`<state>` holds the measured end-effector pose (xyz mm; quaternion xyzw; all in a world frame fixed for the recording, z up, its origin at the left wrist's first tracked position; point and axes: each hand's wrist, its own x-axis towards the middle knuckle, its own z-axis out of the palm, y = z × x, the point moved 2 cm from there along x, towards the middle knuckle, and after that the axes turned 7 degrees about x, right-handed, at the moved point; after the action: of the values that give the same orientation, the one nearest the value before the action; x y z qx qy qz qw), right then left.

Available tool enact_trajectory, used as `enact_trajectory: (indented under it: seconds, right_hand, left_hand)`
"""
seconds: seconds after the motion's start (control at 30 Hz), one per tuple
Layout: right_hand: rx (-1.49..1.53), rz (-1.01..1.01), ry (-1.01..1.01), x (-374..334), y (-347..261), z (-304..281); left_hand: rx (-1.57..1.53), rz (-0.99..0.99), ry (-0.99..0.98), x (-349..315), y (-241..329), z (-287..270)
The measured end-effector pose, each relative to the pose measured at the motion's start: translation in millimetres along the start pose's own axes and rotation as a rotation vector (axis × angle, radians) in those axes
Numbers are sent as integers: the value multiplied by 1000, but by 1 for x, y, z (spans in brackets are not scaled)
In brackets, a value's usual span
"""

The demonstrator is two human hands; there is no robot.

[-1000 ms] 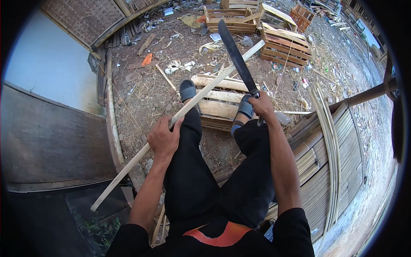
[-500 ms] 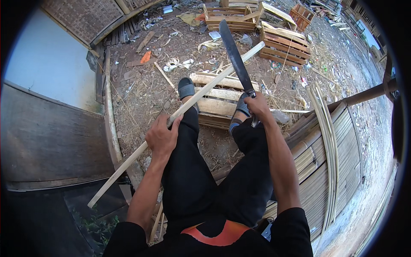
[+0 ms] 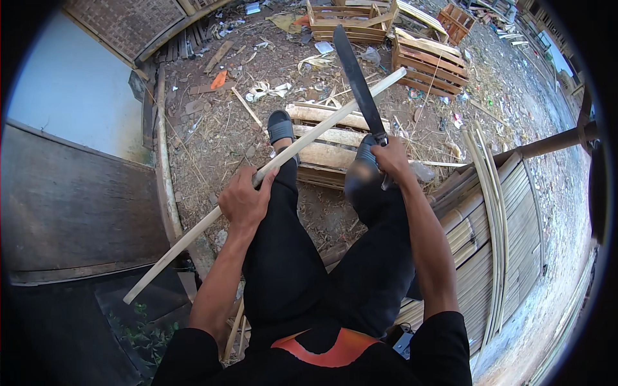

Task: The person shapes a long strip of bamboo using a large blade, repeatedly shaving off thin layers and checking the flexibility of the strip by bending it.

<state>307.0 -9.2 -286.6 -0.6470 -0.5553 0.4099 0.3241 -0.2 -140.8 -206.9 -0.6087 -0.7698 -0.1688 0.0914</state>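
Observation:
A long pale wooden strip [image 3: 328, 123] runs diagonally from lower left to upper right across my legs. My left hand [image 3: 246, 195] is closed round it near its middle. In my right hand [image 3: 391, 161] is a machete [image 3: 358, 80], gripped by its handle. Its long dark blade points up and away, overlapping the strip near the strip's far end; whether the two touch I cannot tell. Beneath the strip lies a slatted wooden crate [image 3: 325, 154] on the ground, with my sandalled feet resting at either side of it.
Several slatted crates [image 3: 430, 63] stand at the far right. Bundled long thin strips [image 3: 492, 225] lean across a bamboo slat panel [image 3: 467, 257] at my right. A wooden board wall [image 3: 77, 206] rises on the left. Litter and wood scraps cover the dirt ground.
The strip has shifted slightly in my left hand's grip, its far end a little farther right and its near end lower left. The machete has moved slightly right with my right hand.

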Motion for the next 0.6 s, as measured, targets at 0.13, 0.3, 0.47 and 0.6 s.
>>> enact_trajectory:
  seconds: [0.13,0.3,0.47,0.6]
  right_hand:
    - [313,204,-39,20,22,-17]
    - [257,228,-133,-4,7,6]
    - [499,264,24,13,6,-12]
    - [254,167,-57,6,18,-5]
  left_hand:
    - [-30,37,26,2,4,4]
    - [-18,-11,23,0,0,3]
    - [-45,-41,-30,-2,7,1]
    - [-38,-32,19,0,0,4]
